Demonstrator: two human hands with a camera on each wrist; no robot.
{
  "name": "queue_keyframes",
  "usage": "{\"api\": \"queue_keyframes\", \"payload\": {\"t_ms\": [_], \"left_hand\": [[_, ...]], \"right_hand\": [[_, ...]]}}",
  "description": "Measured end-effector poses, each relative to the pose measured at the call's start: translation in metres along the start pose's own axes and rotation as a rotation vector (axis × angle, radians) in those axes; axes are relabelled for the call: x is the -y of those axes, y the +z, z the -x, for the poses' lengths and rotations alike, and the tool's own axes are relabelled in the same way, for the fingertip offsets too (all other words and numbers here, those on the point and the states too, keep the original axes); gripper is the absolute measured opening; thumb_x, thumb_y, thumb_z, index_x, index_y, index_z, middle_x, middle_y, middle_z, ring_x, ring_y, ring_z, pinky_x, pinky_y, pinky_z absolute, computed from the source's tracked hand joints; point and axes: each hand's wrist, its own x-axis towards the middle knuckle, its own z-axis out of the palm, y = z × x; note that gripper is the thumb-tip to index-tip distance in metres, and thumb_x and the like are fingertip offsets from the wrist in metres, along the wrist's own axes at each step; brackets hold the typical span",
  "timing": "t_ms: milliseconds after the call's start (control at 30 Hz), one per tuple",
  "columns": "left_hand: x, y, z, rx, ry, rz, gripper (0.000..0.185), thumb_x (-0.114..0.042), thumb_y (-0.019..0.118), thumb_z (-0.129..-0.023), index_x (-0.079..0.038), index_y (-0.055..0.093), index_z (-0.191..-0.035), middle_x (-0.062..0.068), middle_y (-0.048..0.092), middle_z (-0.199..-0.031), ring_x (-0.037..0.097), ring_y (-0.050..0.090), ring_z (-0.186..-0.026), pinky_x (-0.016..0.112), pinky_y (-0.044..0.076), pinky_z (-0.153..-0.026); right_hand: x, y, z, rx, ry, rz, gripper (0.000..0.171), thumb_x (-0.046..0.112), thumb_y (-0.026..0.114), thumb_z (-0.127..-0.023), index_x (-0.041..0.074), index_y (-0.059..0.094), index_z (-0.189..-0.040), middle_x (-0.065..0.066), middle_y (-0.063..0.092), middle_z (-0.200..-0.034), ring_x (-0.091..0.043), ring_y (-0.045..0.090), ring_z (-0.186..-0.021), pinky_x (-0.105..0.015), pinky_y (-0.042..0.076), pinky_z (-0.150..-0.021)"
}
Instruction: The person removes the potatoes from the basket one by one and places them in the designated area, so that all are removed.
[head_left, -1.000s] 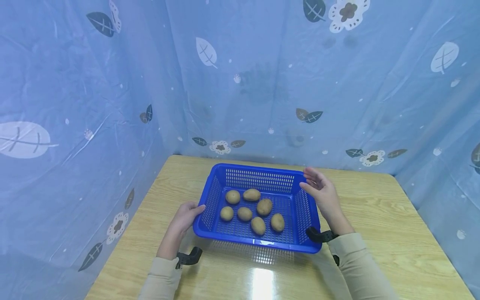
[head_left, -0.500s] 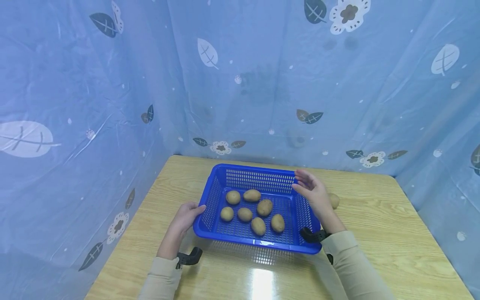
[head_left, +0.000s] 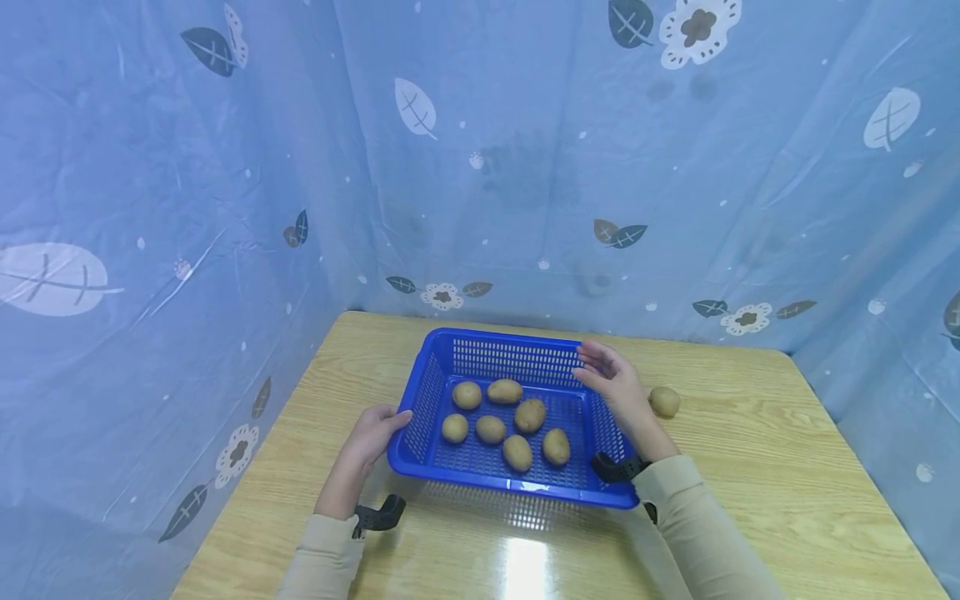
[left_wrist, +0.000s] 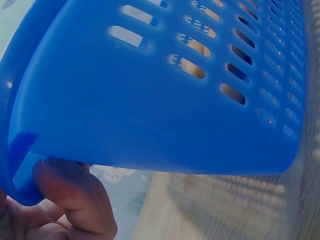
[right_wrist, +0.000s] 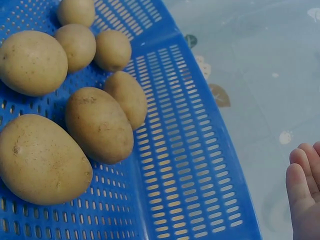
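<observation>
Left hand [head_left: 372,436] grips the blue basket's [head_left: 517,492] rim while the empty, relaxed right hand [head_left: 611,385] hovers over seven potatoes [head_left: 530,414] (mid-sort, seemingly), needing a downward reach.

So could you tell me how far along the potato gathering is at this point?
Seven potatoes already lie in the blue basket. The left hand grips the basket's left rim; the right hand hovers open and empty above its right side. One loose potato sits on the table, outside the basket.
</observation>
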Motion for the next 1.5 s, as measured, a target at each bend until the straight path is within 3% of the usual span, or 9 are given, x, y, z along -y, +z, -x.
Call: {"api": "queue_keyframes", "payload": {"t_ms": [133,333,533,700,1067,1300,1500], "left_hand": [[0.0,0.0,0.0,0.0,-0.003,0.003,0.031,-0.018,0.05,-0.098,0.008,0.059,-0.11,0.019,0.069,-0.097,0.022,0.068,-0.084,0.031,0.055,-0.075],[0.0,0.0,0.0,0.002,-0.006,0.019,0.031,-0.018,0.05,-0.098,0.009,0.059,-0.11,0.02,0.068,-0.098,0.023,0.068,-0.084,0.031,0.055,-0.074],[0.001,0.001,0.0,-0.001,-0.011,0.013,0.031,-0.019,0.05,-0.098,0.008,0.059,-0.11,0.02,0.068,-0.098,0.023,0.068,-0.085,0.031,0.055,-0.075],[0.001,0.001,0.0,0.009,-0.017,0.024,0.031,-0.018,0.05,-0.098,0.009,0.059,-0.11,0.021,0.068,-0.098,0.024,0.068,-0.085,0.03,0.054,-0.074],[0.001,0.0,0.0,0.011,-0.006,0.046,0.03,-0.017,0.05,-0.098,0.01,0.059,-0.109,0.022,0.068,-0.098,0.025,0.068,-0.084,0.029,0.055,-0.071],[0.001,0.0,-0.001,0.012,-0.009,0.035,0.03,-0.018,0.05,-0.098,0.008,0.058,-0.11,0.021,0.067,-0.099,0.021,0.067,-0.084,0.03,0.055,-0.074],[0.001,0.0,-0.001,0.01,-0.001,0.034,0.031,-0.018,0.05,-0.098,0.009,0.058,-0.112,0.021,0.068,-0.1,0.022,0.068,-0.085,0.031,0.055,-0.076]], "right_hand": [[-0.001,0.0,-0.001,0.022,0.013,0.012,0.056,0.008,0.062,-0.091,-0.006,0.037,-0.139,-0.026,0.043,-0.141,-0.033,0.042,-0.128,-0.01,0.041,-0.093],[0.0,0.0,-0.002,0.06,0.044,0.035,0.057,0.011,0.062,-0.091,-0.002,0.037,-0.141,-0.022,0.042,-0.143,-0.033,0.04,-0.132,-0.01,0.04,-0.093],[-0.003,0.0,-0.007,0.129,0.069,0.109,0.053,0.009,0.063,-0.09,-0.002,0.041,-0.138,-0.024,0.045,-0.14,-0.035,0.041,-0.131,-0.032,0.037,-0.108],[-0.007,-0.002,-0.009,0.216,0.072,0.191,0.056,0.016,0.066,-0.089,-0.002,0.043,-0.137,-0.024,0.047,-0.138,-0.037,0.044,-0.129,-0.046,0.035,-0.109],[-0.012,-0.005,-0.01,0.331,0.128,0.267,0.057,0.018,0.067,-0.089,0.002,0.043,-0.138,-0.02,0.047,-0.14,-0.036,0.044,-0.13,-0.048,0.037,-0.107],[-0.015,-0.005,-0.013,0.413,0.099,0.285,0.058,0.015,0.067,-0.087,-0.004,0.043,-0.137,-0.026,0.048,-0.136,-0.042,0.045,-0.126,-0.048,0.042,-0.102],[-0.02,-0.007,-0.015,0.466,0.134,0.308,0.052,0.014,0.067,-0.087,-0.004,0.047,-0.132,-0.027,0.05,-0.133,-0.044,0.045,-0.124,-0.047,0.044,-0.099]]}}
